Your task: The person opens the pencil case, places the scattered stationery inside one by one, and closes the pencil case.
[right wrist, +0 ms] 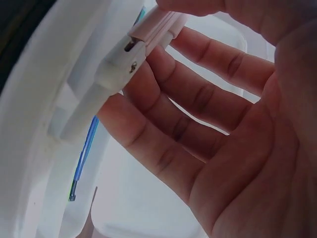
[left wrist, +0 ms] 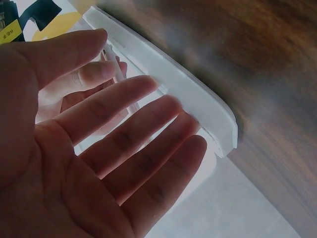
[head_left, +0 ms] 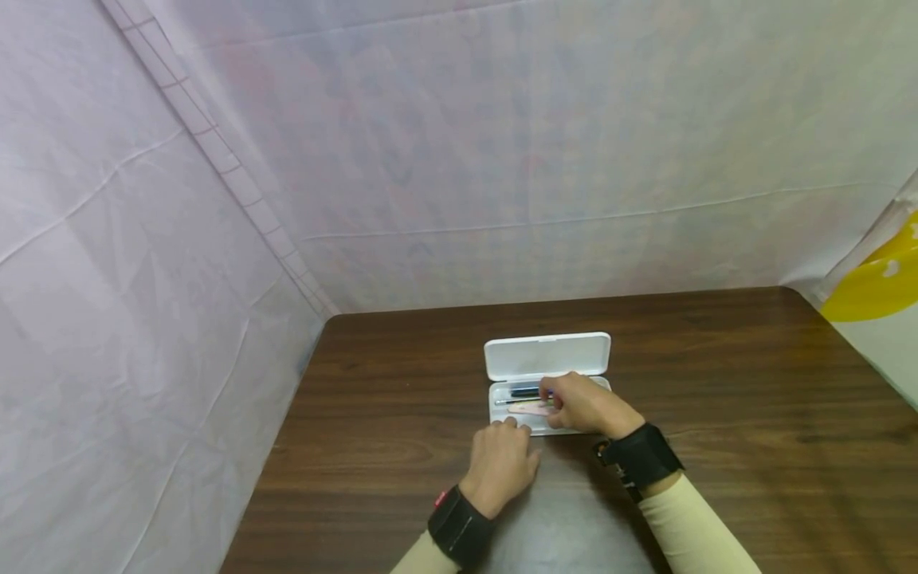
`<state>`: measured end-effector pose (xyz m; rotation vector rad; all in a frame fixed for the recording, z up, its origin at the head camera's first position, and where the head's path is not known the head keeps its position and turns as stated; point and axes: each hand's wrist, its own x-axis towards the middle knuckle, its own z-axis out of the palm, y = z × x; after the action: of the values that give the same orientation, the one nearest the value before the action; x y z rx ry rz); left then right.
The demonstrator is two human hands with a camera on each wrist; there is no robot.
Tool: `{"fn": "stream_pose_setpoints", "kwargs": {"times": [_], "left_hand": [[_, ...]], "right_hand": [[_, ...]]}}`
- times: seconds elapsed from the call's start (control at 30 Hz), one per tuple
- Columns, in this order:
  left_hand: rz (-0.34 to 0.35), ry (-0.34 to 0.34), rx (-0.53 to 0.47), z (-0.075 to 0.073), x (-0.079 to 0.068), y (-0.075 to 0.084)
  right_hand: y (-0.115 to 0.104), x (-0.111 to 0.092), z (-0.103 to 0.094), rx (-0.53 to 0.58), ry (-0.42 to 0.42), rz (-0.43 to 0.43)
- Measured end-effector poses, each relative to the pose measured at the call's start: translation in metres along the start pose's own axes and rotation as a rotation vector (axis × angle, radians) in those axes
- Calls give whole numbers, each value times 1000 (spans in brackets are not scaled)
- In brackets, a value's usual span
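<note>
A white pencil case (head_left: 499, 414) lies on the table, its lid (head_left: 547, 357) raised at the back. My right hand (head_left: 590, 405) reaches into the case and pinches a pink and white drawing compass (right wrist: 157, 30) between thumb and fingers. The compass head and small screw show in the right wrist view. Behind it are dark pens (head_left: 524, 391), and a slim blue pen (right wrist: 87, 146) shows below my fingers. My left hand (head_left: 500, 466) rests at the front edge of the case, fingers fairly straight with nothing in the palm, as the left wrist view shows.
The dark wooden table (head_left: 387, 399) extends around the case. Pale sheeting (head_left: 459, 159) hangs behind the table and along its left side. Something yellow (head_left: 878, 279) hangs at the far right edge.
</note>
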<state>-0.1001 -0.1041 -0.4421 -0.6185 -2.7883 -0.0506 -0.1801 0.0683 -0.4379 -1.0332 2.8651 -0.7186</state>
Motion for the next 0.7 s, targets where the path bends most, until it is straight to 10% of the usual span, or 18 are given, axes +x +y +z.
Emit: {"fn": "stream_pose_setpoints", "kwargs": {"times": [0.7], "left_hand": [[11, 63, 3, 1, -1, 0]], "right_hand": [[-7, 4, 8, -74, -25, -3]]}}
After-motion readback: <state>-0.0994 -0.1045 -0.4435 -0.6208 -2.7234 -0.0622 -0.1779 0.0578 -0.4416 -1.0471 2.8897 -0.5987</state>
